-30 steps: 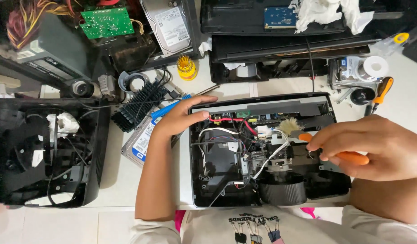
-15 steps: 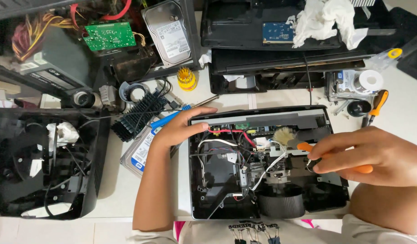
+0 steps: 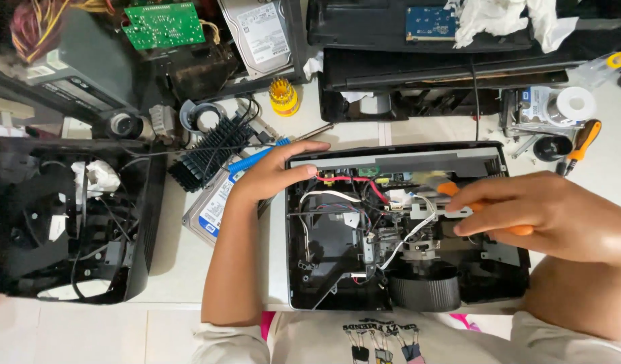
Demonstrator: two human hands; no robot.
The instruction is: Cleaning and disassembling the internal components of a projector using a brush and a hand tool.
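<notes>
now right hand [image 3: 539, 212] and orange screwdriver [image 3: 489, 209] sit further left.

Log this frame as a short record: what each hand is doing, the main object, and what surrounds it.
Left hand: rests on the top left corner of the opened projector
Right hand: holds an orange-handled screwdriver over the internals
Projector: cover off, wires and lens barrel exposed
Nearby: black heatsink, hard drive, green circuit board

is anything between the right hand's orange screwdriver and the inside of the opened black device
Nothing visible blocks it. The right hand holds the orange screwdriver already over the open device; only loose white and red wires lie nearby to its left. The left hand rests on the casing's edge.
</notes>
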